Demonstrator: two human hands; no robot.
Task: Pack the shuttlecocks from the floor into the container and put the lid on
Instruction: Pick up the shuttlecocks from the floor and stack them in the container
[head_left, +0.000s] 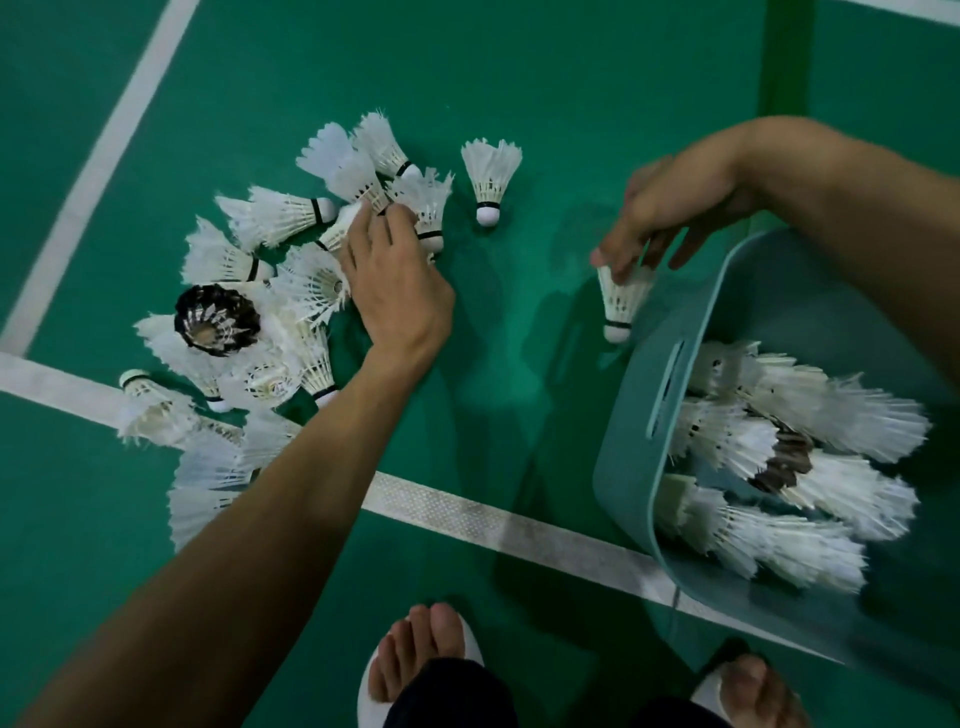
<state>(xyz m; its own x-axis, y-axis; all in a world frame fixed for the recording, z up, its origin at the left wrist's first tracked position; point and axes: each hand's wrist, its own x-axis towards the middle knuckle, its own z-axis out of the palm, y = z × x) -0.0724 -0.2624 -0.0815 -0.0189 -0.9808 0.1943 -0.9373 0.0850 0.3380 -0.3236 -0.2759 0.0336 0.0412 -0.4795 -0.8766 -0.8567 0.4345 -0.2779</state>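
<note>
The left hand (395, 280) curls round a shuttlecock (338, 232), fingertips half buried in the pile (249, 332) on the floor (545, 78). The right hand (670, 208) pinches a second shuttlecock (622, 301) by its feathers, cork down, just beside the bin (631, 415). Its arm hides the bin's far side. More shuttlecocks (810, 499) lie inside.

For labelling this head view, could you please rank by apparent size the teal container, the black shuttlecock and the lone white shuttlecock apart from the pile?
Largest: teal container.
Then black shuttlecock and lone white shuttlecock: about alike; the black one is seen feather-end on, so I would not rank them.
</note>
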